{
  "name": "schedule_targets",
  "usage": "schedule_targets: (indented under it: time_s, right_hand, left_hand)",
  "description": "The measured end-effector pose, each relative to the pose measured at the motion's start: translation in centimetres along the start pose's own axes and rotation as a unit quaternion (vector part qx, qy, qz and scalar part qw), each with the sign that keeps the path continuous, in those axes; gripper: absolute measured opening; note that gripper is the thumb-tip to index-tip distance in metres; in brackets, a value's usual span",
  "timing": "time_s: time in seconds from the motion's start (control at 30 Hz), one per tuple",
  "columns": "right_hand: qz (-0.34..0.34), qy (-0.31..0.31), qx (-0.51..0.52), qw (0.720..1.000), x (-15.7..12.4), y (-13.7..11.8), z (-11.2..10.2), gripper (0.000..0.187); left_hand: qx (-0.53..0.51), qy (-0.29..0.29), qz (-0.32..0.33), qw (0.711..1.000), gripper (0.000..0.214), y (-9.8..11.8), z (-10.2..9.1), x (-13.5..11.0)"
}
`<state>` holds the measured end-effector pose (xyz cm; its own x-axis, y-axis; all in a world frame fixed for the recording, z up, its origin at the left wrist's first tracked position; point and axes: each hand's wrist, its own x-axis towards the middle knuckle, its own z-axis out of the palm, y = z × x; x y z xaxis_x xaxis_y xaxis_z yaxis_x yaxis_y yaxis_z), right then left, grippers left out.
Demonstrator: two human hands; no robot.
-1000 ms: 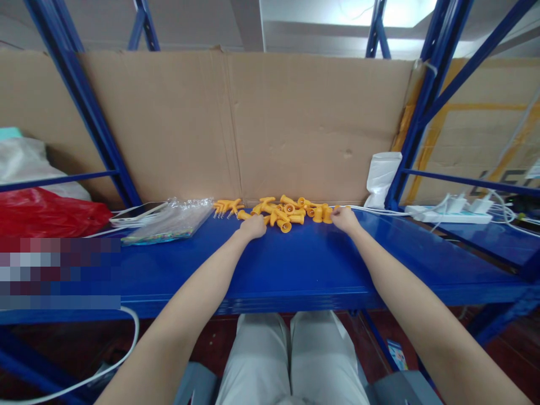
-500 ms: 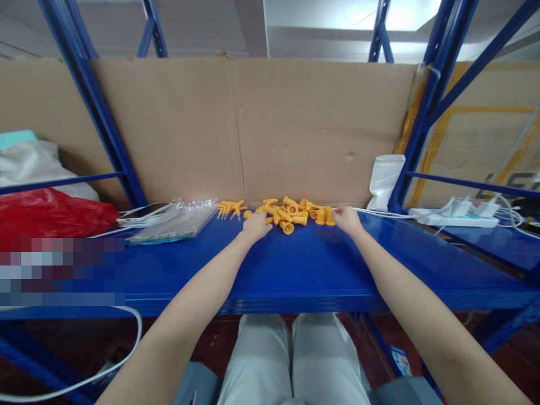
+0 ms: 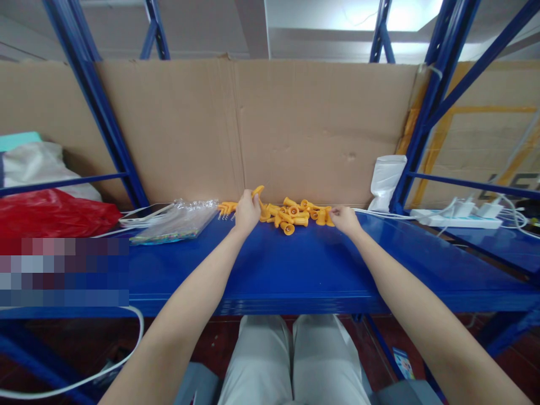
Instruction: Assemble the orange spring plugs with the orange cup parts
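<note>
- The person's knees (image 3: 291, 360) in pale trousers sit under the front edge, and a white cable (image 3: 105, 368) loops low on the left.
- The blue shelf (image 3: 295, 264) is bare across its front half. Both forearms stretch over it to reach the back.
- The left hand (image 3: 247, 211) pinches one orange piece (image 3: 258, 191) between thumb and fingers. It holds the piece tilted and lifted just above the pile, probably to keep it clear of the others.
- The right hand (image 3: 345, 218) lies low with its fingertips touching the pile's right end. Whether it pinches anything cannot be told.
- The pile (image 3: 295, 212) of orange pieces lies at the back of the shelf, between the hands. It seems pushed against the cardboard so nothing rolls off.
- A few pegs (image 3: 228, 208) lie in a row just left of the pile.
- A clear bag (image 3: 177, 220) lies flat further left, with a red bag (image 3: 50, 216) beyond it.
- A white pouch (image 3: 386, 177) leans on the upright at right, near a power strip (image 3: 455, 216).
- The cardboard (image 3: 295, 129) forms the back wall. The dark lettering (image 3: 514, 181) at far right is too cut off to read.
</note>
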<state>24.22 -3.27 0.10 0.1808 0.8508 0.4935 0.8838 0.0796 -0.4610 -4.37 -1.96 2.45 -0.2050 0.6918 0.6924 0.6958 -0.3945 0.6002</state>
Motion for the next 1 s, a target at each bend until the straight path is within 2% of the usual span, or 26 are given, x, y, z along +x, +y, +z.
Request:
schedule_targets:
  time_s: [0.07, 0.17, 0.27, 0.37, 0.5, 0.63, 0.77, 1.0]
  right_hand:
    - [-0.029, -0.003, 0.031, 0.999, 0.1, 0.1, 0.4, 0.022]
    - [-0.091, -0.01, 0.098, 0.991, 0.0, -0.1, 1.4, 0.021]
    - [-0.182, 0.002, 0.16, 0.97, -0.2, -0.9, 2.8, 0.035]
    - [-0.25, 0.024, 0.196, 0.948, -0.4, -1.9, 3.8, 0.043]
    - [-0.269, 0.013, 0.192, 0.944, -0.5, -2.3, 4.1, 0.038]
    - [-0.269, -0.008, 0.155, 0.951, -0.4, -1.7, 4.0, 0.029]
    - [-0.259, -0.012, 0.124, 0.958, -0.2, -1.3, 3.8, 0.027]
    - [-0.26, 0.004, 0.069, 0.963, -0.5, -1.4, 2.6, 0.027]
  left_hand:
    - [-0.09, 0.01, -0.017, 0.996, 0.006, 0.5, 0.4, 0.0]
    - [-0.227, -0.026, -0.075, 0.971, 0.006, 1.8, 1.3, -0.4]
    - [-0.318, -0.072, -0.108, 0.939, 0.008, 3.3, 2.1, -1.3]
    - [-0.36, -0.105, -0.139, 0.917, 0.011, 4.6, 2.3, -2.1]
    - [-0.375, -0.115, -0.199, 0.898, 0.014, 5.3, 2.3, -2.8]
    - [-0.352, -0.14, -0.226, 0.897, 0.014, 4.9, 2.4, -3.1]
    - [-0.312, -0.166, -0.224, 0.908, 0.016, 4.1, 2.6, -3.3]
    - [-0.28, -0.216, -0.182, 0.917, 0.02, 2.9, 2.6, -3.2]
